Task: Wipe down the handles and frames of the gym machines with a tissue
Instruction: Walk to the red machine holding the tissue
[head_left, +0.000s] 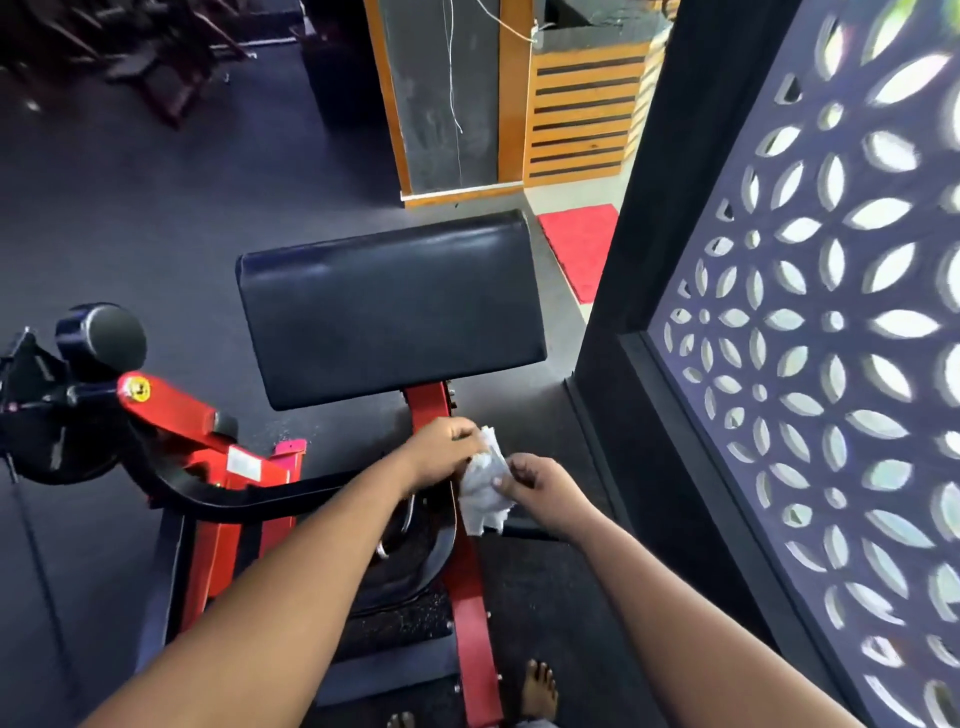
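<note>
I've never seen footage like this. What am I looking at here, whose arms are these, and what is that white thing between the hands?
This is one picture from a camera worn on a person's head, looking down at their own arms. No robot is involved. They stand barefoot over a red-and-black gym machine with a black padded rest. The left hand and right hand both pinch a crumpled white tissue, held just above the machine's red frame post. The tissue is for wiping the machine. To the right is a patterned cut-out screen.
</note>
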